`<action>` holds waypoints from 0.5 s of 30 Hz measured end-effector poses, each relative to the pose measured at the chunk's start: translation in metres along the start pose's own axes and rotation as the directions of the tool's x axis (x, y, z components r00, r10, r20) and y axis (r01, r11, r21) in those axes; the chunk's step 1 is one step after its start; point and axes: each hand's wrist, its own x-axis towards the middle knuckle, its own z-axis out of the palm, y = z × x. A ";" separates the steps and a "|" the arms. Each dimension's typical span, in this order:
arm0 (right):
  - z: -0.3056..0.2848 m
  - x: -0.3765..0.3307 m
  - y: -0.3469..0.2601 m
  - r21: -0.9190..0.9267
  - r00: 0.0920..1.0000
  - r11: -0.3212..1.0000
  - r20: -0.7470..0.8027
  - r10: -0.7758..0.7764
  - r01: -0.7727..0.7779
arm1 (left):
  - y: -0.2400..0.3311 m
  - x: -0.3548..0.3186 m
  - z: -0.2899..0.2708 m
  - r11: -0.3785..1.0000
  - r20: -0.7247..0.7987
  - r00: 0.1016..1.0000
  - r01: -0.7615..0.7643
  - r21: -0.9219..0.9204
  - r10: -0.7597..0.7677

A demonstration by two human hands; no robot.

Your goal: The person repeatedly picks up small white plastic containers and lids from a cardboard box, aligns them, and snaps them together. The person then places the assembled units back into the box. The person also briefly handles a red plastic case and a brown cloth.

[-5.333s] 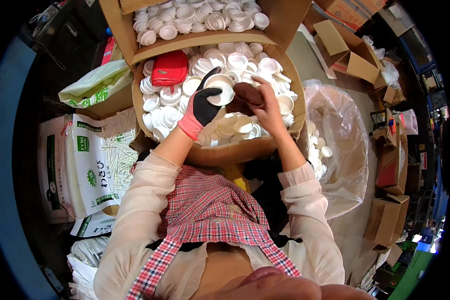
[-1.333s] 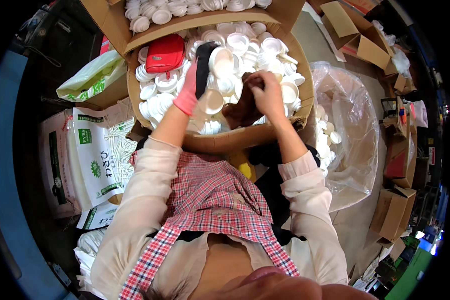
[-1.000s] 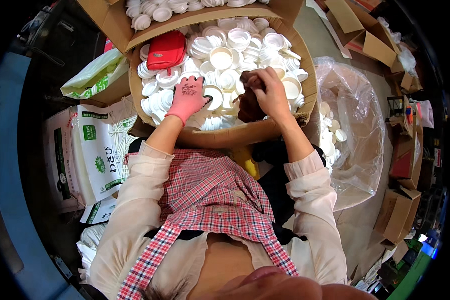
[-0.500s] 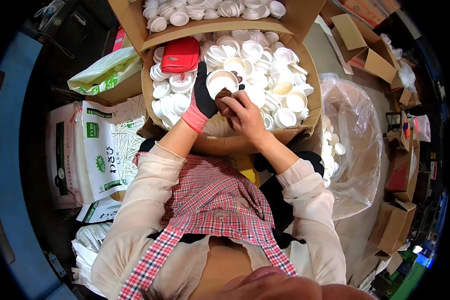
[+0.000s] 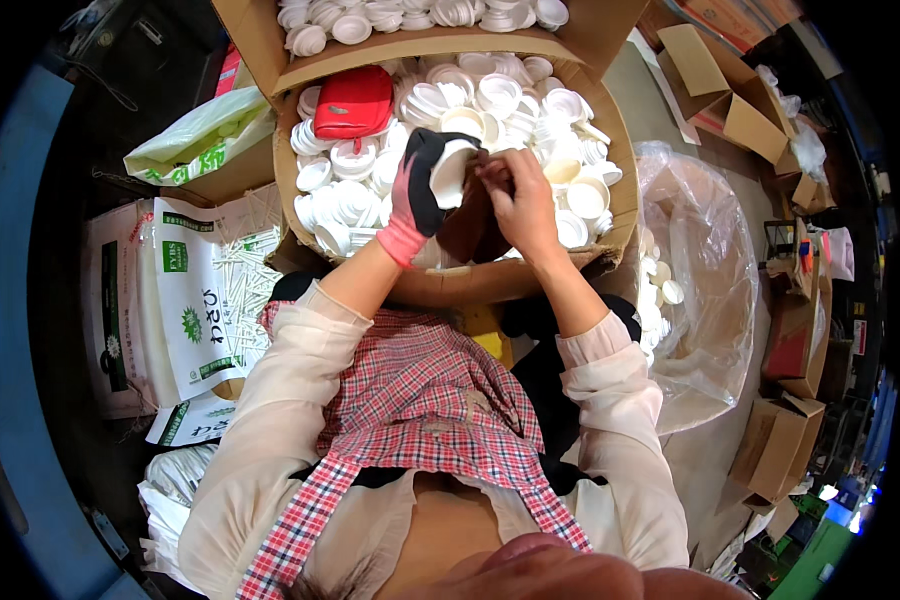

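Observation:
My left hand [image 5: 419, 190], in a black and pink glove, is closed around a white round plastic cap [image 5: 452, 176] that is tipped toward the right. My bare right hand [image 5: 523, 205] pinches a brown cloth [image 5: 467, 228] at the cap's right edge, and the cloth hangs down below it. Both hands are above the near side of a cardboard box [image 5: 530, 283] heaped with white plastic caps [image 5: 499, 94]. Among those caps, at the far left of the box, lies a red zipped pouch [image 5: 354, 103].
A second carton [image 5: 390, 62] of white caps stands behind. On the left are thin white sticks [image 5: 240, 270], a printed white bag [image 5: 192, 300] and a green-and-white bag [image 5: 205, 135]. A clear plastic bag [image 5: 705, 300] with caps sits at right, and open cartons [image 5: 778, 450] line the far right.
The cap has tilted from facing up to facing right. My right hand has moved slightly right with the cloth, which now hangs lower and more spread out.

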 end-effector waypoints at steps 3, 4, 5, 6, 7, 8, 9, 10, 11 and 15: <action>-0.009 -0.002 0.016 -0.013 0.996 0.996 -0.028 0.085 -0.085 | -0.033 0.022 -0.004 0.962 0.009 0.987 -0.156 0.223 0.158; -0.015 -0.002 0.026 -0.002 0.993 0.995 -0.068 0.095 -0.096 | -0.045 0.029 -0.006 0.975 -0.030 0.987 0.150 -0.162 -0.157; -0.026 0.000 0.034 -0.139 0.991 0.989 -0.130 0.032 -0.050 | -0.049 0.033 -0.014 0.977 -0.008 0.987 0.159 0.141 -0.160; -0.034 -0.002 0.037 -0.093 0.981 0.990 -0.173 0.085 -0.102 | -0.050 0.036 -0.026 0.891 0.012 0.986 0.143 0.430 -0.164; -0.041 -0.002 0.037 -0.099 0.979 0.986 -0.162 0.120 -0.137 | -0.051 0.030 -0.036 0.786 0.118 0.945 0.180 0.591 -0.305; -0.045 -0.003 0.037 -0.103 0.976 0.980 -0.153 0.155 -0.171 | -0.051 0.020 -0.046 0.653 0.192 0.871 0.176 0.737 -0.451; -0.045 -0.004 0.038 -0.104 0.985 0.985 -0.117 0.125 -0.137 | -0.048 0.009 -0.051 0.536 0.272 0.790 0.083 0.840 -0.549; -0.045 -0.005 0.038 -0.105 0.992 0.989 -0.082 0.094 -0.102 | -0.046 0.000 -0.051 0.481 0.299 0.756 0.023 0.877 -0.582; -0.043 -0.008 0.038 -0.104 0.997 0.992 -0.045 0.067 -0.072 | -0.030 -0.007 -0.048 0.424 0.323 0.716 -0.041 0.905 -0.619; -0.032 -0.016 0.036 -0.058 0.995 0.998 0.101 0.000 0.005 | -0.027 -0.015 -0.051 0.489 0.402 0.682 -0.074 0.869 -0.611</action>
